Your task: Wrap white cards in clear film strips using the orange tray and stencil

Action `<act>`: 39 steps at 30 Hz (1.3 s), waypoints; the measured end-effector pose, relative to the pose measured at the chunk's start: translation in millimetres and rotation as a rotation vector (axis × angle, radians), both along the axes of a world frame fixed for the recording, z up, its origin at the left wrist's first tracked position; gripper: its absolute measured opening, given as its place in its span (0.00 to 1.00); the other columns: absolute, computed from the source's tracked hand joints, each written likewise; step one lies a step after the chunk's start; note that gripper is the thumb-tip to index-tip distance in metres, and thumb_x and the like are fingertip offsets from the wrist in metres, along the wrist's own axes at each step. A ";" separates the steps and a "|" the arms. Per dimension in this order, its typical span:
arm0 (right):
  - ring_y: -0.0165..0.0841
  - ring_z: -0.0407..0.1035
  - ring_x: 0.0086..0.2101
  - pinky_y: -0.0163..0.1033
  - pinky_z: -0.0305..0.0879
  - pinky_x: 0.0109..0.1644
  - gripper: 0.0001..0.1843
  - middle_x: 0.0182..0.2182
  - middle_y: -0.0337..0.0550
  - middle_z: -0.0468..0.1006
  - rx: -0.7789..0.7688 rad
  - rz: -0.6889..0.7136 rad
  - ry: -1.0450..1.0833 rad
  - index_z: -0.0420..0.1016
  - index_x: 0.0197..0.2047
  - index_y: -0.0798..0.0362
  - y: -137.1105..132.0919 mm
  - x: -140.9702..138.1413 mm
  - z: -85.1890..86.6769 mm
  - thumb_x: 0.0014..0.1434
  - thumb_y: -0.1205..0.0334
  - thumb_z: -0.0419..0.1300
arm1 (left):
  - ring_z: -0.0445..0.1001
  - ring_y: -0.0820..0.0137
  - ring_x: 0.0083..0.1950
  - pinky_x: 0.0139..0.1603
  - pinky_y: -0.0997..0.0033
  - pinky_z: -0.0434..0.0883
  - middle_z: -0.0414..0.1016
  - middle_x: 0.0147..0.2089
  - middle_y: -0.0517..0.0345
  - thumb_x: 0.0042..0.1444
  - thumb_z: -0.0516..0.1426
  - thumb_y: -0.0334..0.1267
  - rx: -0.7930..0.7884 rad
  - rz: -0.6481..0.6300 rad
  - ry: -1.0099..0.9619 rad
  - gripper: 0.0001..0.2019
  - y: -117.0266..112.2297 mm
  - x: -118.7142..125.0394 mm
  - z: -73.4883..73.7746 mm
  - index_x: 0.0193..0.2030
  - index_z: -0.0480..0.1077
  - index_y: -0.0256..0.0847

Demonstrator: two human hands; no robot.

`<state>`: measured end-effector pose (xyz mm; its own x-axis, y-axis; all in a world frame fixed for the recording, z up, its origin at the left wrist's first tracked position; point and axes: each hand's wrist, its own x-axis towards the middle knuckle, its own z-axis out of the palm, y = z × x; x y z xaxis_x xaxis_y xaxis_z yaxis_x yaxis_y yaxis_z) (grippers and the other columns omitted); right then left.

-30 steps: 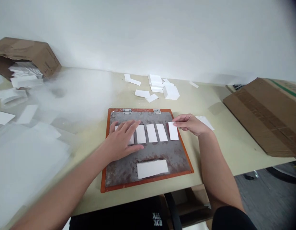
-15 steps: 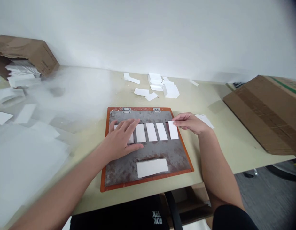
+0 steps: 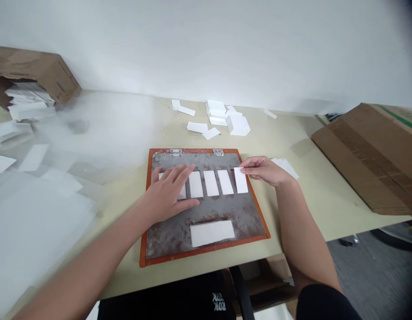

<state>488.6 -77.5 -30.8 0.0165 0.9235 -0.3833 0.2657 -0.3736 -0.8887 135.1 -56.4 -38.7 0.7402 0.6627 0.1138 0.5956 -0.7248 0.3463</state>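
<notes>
A grey metal plate [image 3: 226, 206] with cut-out slots lies on an orange board [image 3: 144, 242], joined along the far edge by two hinges [image 3: 218, 152]. White cards [image 3: 211, 183] fill a row of slots. My left hand [image 3: 169, 191] rests with fingers spread over the left end of the row, partly covering the cards there. At the right end, my right hand [image 3: 261, 171] pinches the top of a white card [image 3: 241, 181] between thumb and fingers; this card sits slightly askew over its slot. Nearer to me, a wider white piece [image 3: 212, 234] shows in a lower opening.
White card stacks [image 3: 237, 123] and loose cards [image 3: 197, 127] lie behind the board. More cards [image 3: 285, 167] sit beyond my right hand. A cardboard box [image 3: 369, 155] stands at right; an open box [image 3: 59, 80] with white pieces is at left. A blurred haze covers the left side.
Almost nothing differs. Both hands hold the same positions, and the card under my right fingers stays at the rightmost slot; the view has shifted very slightly.
</notes>
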 end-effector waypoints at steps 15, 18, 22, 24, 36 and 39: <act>0.22 0.48 0.21 0.36 0.40 0.25 0.20 0.17 0.30 0.59 0.001 -0.006 -0.098 0.80 0.32 0.54 -2.4 -2.8 5.2 0.40 0.49 0.75 | 0.64 0.51 0.67 0.69 0.43 0.46 0.60 0.70 0.41 0.63 0.47 0.63 0.000 0.000 -0.022 0.38 0.3 -0.4 -3.4 0.73 0.45 0.45; 0.23 0.47 0.22 0.36 0.39 0.25 0.20 0.18 0.31 0.59 0.010 -0.015 -0.148 0.81 0.33 0.53 -3.7 -5.8 8.3 0.41 0.48 0.74 | 0.64 0.51 0.67 0.69 0.43 0.46 0.61 0.70 0.41 0.63 0.47 0.64 -0.004 0.002 -0.029 0.38 0.6 0.0 -3.2 0.73 0.45 0.46; 0.24 0.51 0.23 0.36 0.43 0.25 0.22 0.21 0.34 0.65 0.027 -0.004 -0.224 0.82 0.34 0.53 -4.0 -8.8 9.8 0.40 0.45 0.74 | 0.64 0.50 0.66 0.69 0.42 0.46 0.61 0.70 0.41 0.63 0.48 0.63 -0.013 0.002 -0.023 0.38 1.2 0.0 -3.4 0.73 0.46 0.45; 0.24 0.53 0.23 0.36 0.45 0.26 0.24 0.23 0.35 0.67 0.036 0.007 -0.241 0.83 0.35 0.53 -3.7 -8.7 9.0 0.40 0.44 0.74 | 0.63 0.50 0.67 0.69 0.41 0.46 0.60 0.70 0.41 0.63 0.48 0.63 -0.016 -0.002 -0.023 0.38 1.2 -0.2 -3.3 0.73 0.46 0.45; 0.26 0.59 0.27 0.37 0.52 0.29 0.25 0.27 0.37 0.69 0.048 -0.004 -0.255 0.83 0.35 0.52 -3.8 -9.2 8.4 0.37 0.43 0.75 | 0.63 0.50 0.67 0.69 0.40 0.46 0.60 0.70 0.41 0.63 0.47 0.64 -0.035 -0.001 -0.032 0.39 1.0 0.5 -1.8 0.73 0.45 0.43; 0.27 0.59 0.27 0.37 0.53 0.30 0.25 0.28 0.37 0.69 0.055 0.000 -0.264 0.83 0.35 0.51 -3.8 -9.0 8.5 0.37 0.43 0.75 | 0.63 0.50 0.67 0.69 0.40 0.46 0.60 0.70 0.41 0.63 0.47 0.64 -0.031 -0.006 -0.039 0.39 1.2 -0.8 -2.9 0.73 0.45 0.43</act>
<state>479.6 -81.3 -22.3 0.1089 0.9428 -0.3151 0.4911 -0.3267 -0.8075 134.3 -55.1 -41.5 0.7395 0.6620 0.1224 0.5770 -0.7169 0.3914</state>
